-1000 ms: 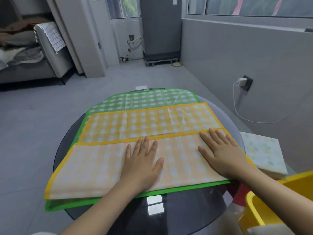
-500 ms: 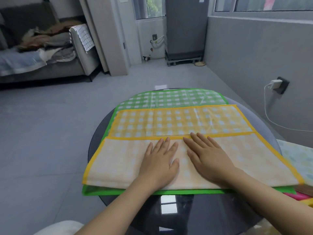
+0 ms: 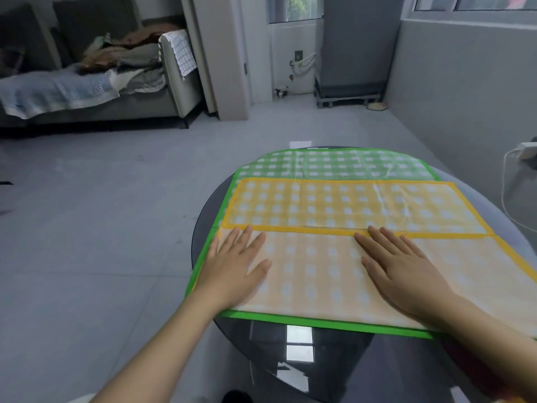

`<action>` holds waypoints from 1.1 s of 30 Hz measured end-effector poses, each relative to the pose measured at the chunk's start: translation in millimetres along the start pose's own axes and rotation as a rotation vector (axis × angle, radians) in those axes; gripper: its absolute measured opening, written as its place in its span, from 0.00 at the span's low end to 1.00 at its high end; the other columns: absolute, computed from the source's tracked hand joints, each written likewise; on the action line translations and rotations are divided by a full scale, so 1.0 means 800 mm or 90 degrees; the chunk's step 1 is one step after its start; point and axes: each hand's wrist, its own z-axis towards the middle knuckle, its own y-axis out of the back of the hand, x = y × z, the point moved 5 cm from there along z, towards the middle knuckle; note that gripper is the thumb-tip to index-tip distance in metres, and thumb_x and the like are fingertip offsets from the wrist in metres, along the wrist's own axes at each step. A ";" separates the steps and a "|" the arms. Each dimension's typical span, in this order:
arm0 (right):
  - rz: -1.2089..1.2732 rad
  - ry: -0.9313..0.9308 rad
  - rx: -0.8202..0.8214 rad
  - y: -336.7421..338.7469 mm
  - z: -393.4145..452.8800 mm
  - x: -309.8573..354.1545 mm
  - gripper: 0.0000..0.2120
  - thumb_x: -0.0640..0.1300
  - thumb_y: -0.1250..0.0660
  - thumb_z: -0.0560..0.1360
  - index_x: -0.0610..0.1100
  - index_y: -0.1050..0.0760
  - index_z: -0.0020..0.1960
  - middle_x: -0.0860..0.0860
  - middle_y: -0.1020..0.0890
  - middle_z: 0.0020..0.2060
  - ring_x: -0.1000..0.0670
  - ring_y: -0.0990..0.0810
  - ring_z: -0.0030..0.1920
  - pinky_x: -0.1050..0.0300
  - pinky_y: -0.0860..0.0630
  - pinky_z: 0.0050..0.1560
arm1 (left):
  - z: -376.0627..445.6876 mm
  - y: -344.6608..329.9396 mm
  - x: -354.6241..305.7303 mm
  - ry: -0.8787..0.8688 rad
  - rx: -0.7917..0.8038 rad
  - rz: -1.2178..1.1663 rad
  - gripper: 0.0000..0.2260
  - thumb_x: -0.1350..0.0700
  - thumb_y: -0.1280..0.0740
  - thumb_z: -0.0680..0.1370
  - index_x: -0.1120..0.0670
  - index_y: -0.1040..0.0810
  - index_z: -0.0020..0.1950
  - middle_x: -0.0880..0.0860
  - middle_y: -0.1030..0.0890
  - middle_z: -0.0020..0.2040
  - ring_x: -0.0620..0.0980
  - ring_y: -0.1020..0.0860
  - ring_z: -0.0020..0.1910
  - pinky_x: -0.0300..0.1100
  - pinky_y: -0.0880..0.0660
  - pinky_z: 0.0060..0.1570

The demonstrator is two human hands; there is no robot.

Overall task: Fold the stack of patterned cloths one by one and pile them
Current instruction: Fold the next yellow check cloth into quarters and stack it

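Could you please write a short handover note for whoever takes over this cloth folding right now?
Left hand: flat, fingers straight, pressing the left end of the folded flap.
Right hand: flat on the flap right of centre, fingertips at the fold edge.
Yellow checked cloth: on top, near half folded over its far half, pale underside up.
Green checked cloth: spread beneath it on the round glass table.
Done: first fold of the yellow cloth.
Left: finish folding it, set it aside, then fold the green one. No finished pile is in view.
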 end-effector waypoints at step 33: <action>0.120 -0.198 -0.189 0.032 0.220 -0.134 0.13 0.52 0.37 0.76 0.50 0.24 0.58 0.48 0.24 0.57 0.42 0.32 0.63 0.50 0.39 0.61 | 0.279 0.033 -0.089 0.036 -0.207 -0.243 0.10 0.48 0.35 0.77 0.47 0.20 0.56 0.49 0.25 0.56 0.51 0.30 0.61 0.44 0.41 0.60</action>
